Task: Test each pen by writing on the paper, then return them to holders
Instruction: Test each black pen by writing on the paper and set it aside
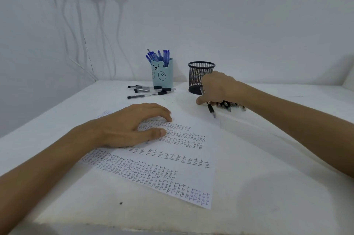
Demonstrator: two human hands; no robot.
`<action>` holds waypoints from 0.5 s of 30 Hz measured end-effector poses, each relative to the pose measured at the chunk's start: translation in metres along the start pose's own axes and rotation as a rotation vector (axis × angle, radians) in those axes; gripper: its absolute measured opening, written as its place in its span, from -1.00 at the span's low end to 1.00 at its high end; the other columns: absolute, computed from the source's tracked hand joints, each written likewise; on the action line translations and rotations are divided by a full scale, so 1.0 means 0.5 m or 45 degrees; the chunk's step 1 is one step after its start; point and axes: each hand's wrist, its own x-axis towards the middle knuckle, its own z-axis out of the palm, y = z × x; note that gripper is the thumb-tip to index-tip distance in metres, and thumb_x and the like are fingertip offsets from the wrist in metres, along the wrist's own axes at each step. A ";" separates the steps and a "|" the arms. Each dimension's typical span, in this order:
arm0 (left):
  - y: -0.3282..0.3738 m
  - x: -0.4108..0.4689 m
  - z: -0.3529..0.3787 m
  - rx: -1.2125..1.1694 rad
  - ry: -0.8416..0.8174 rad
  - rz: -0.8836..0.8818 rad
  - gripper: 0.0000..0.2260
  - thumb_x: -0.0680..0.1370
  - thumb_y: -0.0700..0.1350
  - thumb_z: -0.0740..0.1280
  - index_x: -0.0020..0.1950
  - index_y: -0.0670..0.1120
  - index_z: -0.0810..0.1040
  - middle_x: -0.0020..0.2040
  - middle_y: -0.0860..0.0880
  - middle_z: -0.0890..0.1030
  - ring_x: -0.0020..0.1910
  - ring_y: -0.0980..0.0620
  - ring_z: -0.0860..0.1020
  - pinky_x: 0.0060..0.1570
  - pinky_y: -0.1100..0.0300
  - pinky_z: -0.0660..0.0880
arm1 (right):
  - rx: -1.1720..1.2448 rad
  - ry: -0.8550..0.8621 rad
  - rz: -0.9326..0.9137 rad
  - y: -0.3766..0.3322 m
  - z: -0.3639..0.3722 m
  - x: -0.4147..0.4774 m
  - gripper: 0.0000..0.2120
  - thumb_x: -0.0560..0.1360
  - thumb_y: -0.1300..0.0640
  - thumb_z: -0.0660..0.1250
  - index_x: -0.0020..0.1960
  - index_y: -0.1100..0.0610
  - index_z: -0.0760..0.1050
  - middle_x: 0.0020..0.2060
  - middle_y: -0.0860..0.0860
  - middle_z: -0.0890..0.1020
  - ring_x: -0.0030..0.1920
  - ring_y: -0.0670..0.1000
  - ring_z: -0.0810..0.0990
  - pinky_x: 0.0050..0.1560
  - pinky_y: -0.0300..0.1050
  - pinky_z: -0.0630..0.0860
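Pens: one black pen [210, 108] is pinched in the right hand [216, 89], tip down near the counter [268, 158], beside a pile of pens [229, 105] and the mesh holder [201, 76]. The left hand [132, 125] lies flat, fingers spread, holding nothing, on the paper [172, 167]. Blue pens [159, 55] fill the bear holder [162, 74]; loose pens [149, 91] lie before it.

The left hand [132, 125] lies palm down, fingers loosely spread and slightly curled, thumb stretched forward beside them; its bare forearm runs back toward the lower left. The right hand [218, 88] is reached further forward, back of the hand up, wrist bent down, thumb tip pointing left and low. Its grip is closed around a black pen [209, 107], whose tip pokes out below the grip, slanting down and right. The right forearm runs back to the right edge.
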 end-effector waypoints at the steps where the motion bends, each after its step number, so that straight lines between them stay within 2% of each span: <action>1: 0.000 0.000 0.000 -0.004 0.001 0.002 -0.54 0.56 0.42 0.18 0.41 0.31 0.45 0.48 0.40 0.37 0.48 0.34 0.32 0.53 0.04 0.30 | -0.034 0.025 0.008 0.001 -0.003 0.003 -0.67 0.45 -0.07 0.50 -0.20 0.14 0.45 -0.37 -0.03 0.54 -0.27 0.05 0.54 -0.36 -0.16 0.34; 3: -0.001 0.000 0.000 -0.008 -0.001 0.004 -0.54 0.57 0.42 0.19 0.41 0.31 0.45 0.48 0.39 0.37 0.49 0.32 0.32 0.53 0.01 0.30 | -0.084 0.054 0.022 0.004 -0.003 0.008 -0.60 0.44 -0.07 0.51 -0.25 0.12 0.36 -0.33 0.00 0.45 -0.21 0.11 0.50 -0.38 -0.16 0.28; 5: -0.002 -0.001 0.000 -0.006 -0.007 0.005 -0.55 0.57 0.42 0.18 0.41 0.32 0.45 0.48 0.40 0.37 0.49 0.32 0.32 0.54 0.00 0.29 | -0.097 0.053 0.033 0.007 0.002 0.010 -0.56 0.45 -0.04 0.51 -0.32 0.11 0.30 -0.32 0.02 0.43 -0.23 0.12 0.47 -0.40 -0.17 0.24; 7: -0.004 -0.001 0.000 0.000 -0.009 0.003 -0.55 0.56 0.42 0.18 0.41 0.33 0.44 0.48 0.41 0.36 0.49 0.34 0.31 0.54 0.01 0.29 | -0.095 0.071 0.029 0.007 0.007 0.010 -0.65 0.46 -0.02 0.49 -0.25 0.14 0.38 -0.22 0.06 0.48 -0.19 0.14 0.48 -0.36 -0.16 0.27; 10: -0.006 0.001 0.000 -0.004 -0.011 0.007 -0.54 0.57 0.42 0.19 0.42 0.32 0.44 0.48 0.40 0.36 0.49 0.33 0.31 0.54 0.01 0.29 | -0.081 0.172 -0.041 -0.006 0.015 0.010 -0.73 0.50 -0.02 0.43 0.00 0.19 0.54 -0.06 0.08 0.54 -0.08 0.14 0.49 -0.17 -0.09 0.42; 13: -0.006 0.002 0.001 -0.013 -0.003 0.020 -0.55 0.58 0.41 0.19 0.42 0.30 0.46 0.48 0.39 0.38 0.50 0.30 0.33 0.53 0.00 0.31 | 0.029 0.247 -0.190 -0.033 0.025 0.019 -0.77 0.54 0.01 0.39 -0.02 0.18 0.62 -0.07 0.08 0.66 -0.03 0.13 0.59 -0.08 -0.02 0.56; 15: -0.006 0.002 0.002 -0.011 0.015 0.023 -0.56 0.59 0.40 0.17 0.40 0.29 0.47 0.47 0.38 0.39 0.49 0.30 0.35 0.52 0.03 0.32 | 0.095 0.278 -0.285 -0.057 0.034 0.029 -0.82 0.56 0.03 0.37 0.02 0.15 0.62 -0.06 0.08 0.66 0.01 0.11 0.60 -0.04 -0.01 0.56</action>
